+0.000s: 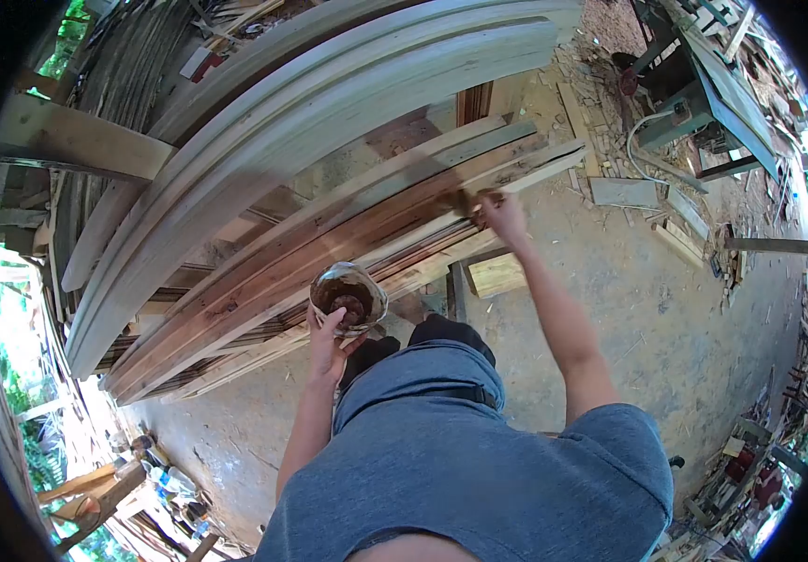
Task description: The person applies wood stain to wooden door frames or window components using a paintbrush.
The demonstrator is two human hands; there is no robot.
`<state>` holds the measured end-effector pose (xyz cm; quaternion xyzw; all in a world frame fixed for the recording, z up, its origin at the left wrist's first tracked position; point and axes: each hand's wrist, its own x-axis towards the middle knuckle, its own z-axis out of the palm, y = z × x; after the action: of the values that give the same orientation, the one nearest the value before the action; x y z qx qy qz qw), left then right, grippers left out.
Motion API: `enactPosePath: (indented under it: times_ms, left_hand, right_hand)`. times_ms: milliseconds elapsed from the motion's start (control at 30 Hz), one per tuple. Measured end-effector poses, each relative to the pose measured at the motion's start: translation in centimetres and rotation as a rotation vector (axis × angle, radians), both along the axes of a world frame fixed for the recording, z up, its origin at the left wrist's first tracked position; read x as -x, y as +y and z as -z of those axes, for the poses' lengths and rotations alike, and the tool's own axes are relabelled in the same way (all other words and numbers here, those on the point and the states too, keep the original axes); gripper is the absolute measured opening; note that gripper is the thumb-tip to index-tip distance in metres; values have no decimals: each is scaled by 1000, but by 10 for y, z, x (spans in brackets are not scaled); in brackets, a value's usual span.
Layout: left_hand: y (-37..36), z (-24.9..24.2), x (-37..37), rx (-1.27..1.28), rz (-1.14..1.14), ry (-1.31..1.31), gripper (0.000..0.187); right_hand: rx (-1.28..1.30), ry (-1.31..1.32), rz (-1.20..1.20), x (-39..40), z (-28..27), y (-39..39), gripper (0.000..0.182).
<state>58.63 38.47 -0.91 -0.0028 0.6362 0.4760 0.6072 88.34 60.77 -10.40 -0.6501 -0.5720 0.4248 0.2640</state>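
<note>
My left hand (327,345) is wrapped round the side of a round container (348,298) with a stained rim and dark reddish-brown contents, its thumb over the near edge. Out to the right, my right hand (499,212) grips a brush (460,203), blurred by motion, over the long wooden boards. Beneath the brush lies a reddish-brown board (366,217), darker than its neighbours. Pale boards (526,176) run alongside it, close to the right hand.
Long pale planks (329,117) are stacked beyond the boards. A short wood block (496,275) is right of my feet. At the upper right stands a metal-topped machine (704,94), with a cable and wood scraps around it. Bottles (174,481) lie at the lower left.
</note>
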Motion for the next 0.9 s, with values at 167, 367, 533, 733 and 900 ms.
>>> enactPosePath:
  times_ms: [167, 367, 533, 733, 900]
  left_hand:
    - [5, -8, -7, -1, 9, 6, 62]
    - [8, -21, -15, -20, 55, 53, 57]
    - [7, -25, -18, -19, -18, 42, 66]
    - [11, 1, -17, 47, 57, 237, 81]
    - [19, 23, -19, 54, 114, 264, 90]
  right_hand:
    - [-53, -103, 187, -124, 46, 79, 33]
    - [-304, -723, 325, -186, 16, 111, 33]
    - [-498, -890, -26, -161, 57, 95, 20]
    - [-118, 226, -299, -3, -44, -4, 22]
    - [155, 412, -598, 71, -120, -63, 22]
